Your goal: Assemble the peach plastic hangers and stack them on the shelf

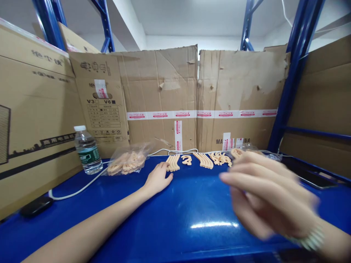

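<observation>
My left hand (pixel 158 178) lies on the blue tabletop (pixel 192 208) with its thumb apart. Its fingertips touch or nearly touch the edge of a row of curved, light wooden strips (pixel 173 163). To the right of that row are a few small hook-shaped wooden pieces (pixel 187 160), a second row of curved strips (pixel 203 160) and a loose cluster of curly wooden pieces (pixel 221 158). My right hand (pixel 265 193), with a beaded bracelet (pixel 309 239) at the wrist, is raised over the right side. Motion blurs its bent fingers, so whether they hold anything is unclear.
At the left stand a water bottle (pixel 88 155) and a clear bag of wooden pieces (pixel 128 160). A white cable (pixel 79 190) runs near a black device (pixel 37 206). A dark phone-like slab (pixel 312 178) lies right. Cardboard (pixel 161 95) walls the back.
</observation>
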{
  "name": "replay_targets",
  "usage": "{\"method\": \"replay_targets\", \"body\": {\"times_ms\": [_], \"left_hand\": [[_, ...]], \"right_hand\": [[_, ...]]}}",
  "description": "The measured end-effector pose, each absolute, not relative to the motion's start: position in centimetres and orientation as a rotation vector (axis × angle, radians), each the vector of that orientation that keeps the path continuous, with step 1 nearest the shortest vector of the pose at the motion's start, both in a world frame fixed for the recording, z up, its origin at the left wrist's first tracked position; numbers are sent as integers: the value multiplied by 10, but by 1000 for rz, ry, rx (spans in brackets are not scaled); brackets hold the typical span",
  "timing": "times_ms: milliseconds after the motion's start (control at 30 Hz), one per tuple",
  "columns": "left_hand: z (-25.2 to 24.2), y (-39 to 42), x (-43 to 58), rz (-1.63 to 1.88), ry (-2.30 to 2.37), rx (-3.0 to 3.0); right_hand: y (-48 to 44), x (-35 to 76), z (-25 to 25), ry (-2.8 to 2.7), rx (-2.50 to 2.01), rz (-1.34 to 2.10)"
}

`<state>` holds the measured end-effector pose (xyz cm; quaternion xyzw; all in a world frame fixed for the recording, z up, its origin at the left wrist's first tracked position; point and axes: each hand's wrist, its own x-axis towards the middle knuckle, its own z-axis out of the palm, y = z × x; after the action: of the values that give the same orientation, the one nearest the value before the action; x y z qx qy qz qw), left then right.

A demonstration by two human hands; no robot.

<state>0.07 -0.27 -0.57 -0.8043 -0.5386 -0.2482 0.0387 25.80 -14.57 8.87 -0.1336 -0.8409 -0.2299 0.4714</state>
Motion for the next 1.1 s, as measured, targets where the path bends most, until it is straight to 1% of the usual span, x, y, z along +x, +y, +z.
{"method": "replay_targets", "body": {"times_ms": [67,167,233,333,567,767,1100], "left_hand": [[-7,-1,0,-772,-1665,-2473],[-9,0,-1,-789,-1675,-2481],[-9,1,-1,-796,-1674,-2488],[-8,2,-1,-802,-1655,-2515],[-9,4,-2,-811,-1595,-2563],[-13,7,-3,-803,-1573,-2572],[-13,7,-3,-773,-1602,-2574]], "right_hand": [[-119,248,80,-2177,-413,-522],[-73,243,49,-2541,-792,-424],[-50,249,28,-2603,-1021,-308],[-34,262,11,-2637,-1177,-198],[-37,263,9,-2739,-1151,-18],[-36,262,4,-2703,-1149,88],[-33,264,2,-2698,-1121,87]]}}
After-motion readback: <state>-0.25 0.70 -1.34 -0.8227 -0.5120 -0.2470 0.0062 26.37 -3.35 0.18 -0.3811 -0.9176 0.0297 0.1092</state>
